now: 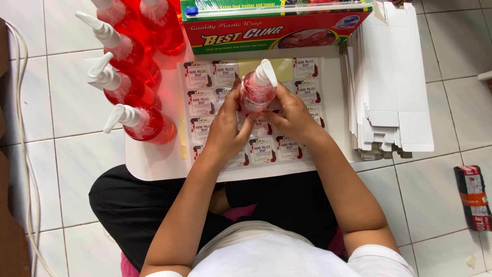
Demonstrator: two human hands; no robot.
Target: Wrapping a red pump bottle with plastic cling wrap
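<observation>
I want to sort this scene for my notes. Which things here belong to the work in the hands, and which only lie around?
In the work:
- pump bottle, held by left hand and right hand
- sticker sheet
- filled red bottles
- white board

Lying about:
- cling wrap box
- flat white cartons
- white cable
- dark packet

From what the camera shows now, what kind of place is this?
Probably a home workspace for small-batch packing, set on a tiled floor. Both hands, left hand and right hand, hold a red pump bottle over a sticker label sheet, beside flat white cartons.
</observation>
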